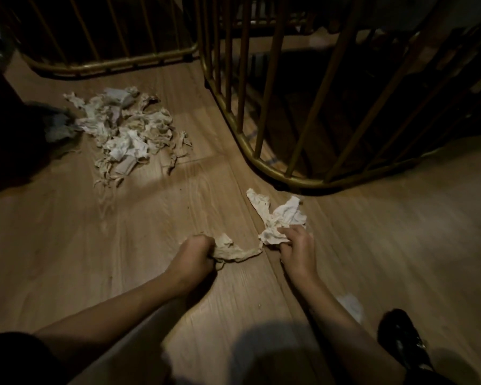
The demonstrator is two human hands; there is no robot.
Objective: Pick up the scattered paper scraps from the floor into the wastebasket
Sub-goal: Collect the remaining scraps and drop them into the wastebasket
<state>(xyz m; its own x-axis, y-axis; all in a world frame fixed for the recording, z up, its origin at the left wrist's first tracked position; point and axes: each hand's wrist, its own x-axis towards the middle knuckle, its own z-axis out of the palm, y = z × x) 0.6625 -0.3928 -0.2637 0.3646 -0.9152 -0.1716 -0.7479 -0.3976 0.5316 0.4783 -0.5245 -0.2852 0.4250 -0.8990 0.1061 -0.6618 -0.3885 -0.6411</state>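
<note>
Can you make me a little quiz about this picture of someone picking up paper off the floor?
1. True or false: the left hand is closed on a paper strip.
2. Where is the big paper pile? A) far left on the floor B) beside the black shoe
3. What does the right hand grip?

Key: 1 true. 2 A. 3 A crumpled white paper scrap near the gold railing.
</note>
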